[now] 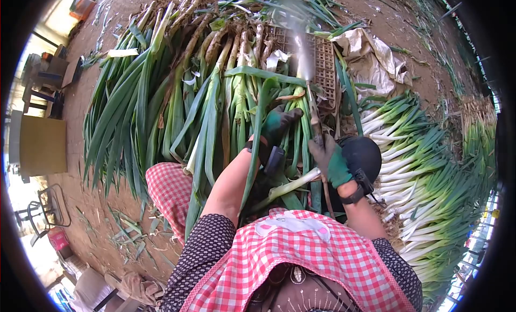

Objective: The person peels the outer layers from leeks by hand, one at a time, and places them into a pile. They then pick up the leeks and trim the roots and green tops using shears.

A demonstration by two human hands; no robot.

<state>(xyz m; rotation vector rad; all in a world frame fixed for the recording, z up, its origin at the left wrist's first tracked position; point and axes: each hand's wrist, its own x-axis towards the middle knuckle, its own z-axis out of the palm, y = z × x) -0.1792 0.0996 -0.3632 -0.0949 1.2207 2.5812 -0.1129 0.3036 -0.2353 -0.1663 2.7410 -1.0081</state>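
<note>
My left hand (280, 123), in a dark green glove, is closed around the green leaves of a large green onion (299, 97). The stalk's upper part lies in a whitish blur of spray (300, 51). My right hand (329, 157), in a grey and green glove, is wrapped round a thin spray wand (313, 105). Its tip points away from me at the stalk, and its lower end runs back toward my lap. Beside my left hand lies a thick pile of untrimmed green onions (177, 92), with soil-covered roots at the far end. One pale stalk (295, 186) lies slanted below my hands.
A brown plastic crate (324, 70) lies beyond my hands, with a crumpled beige sack (373, 59) beside it. Cleaned green onions (416, 194) are stacked along the right. Leaf scraps (129, 231) litter the floor at left, near a black metal frame (51, 207).
</note>
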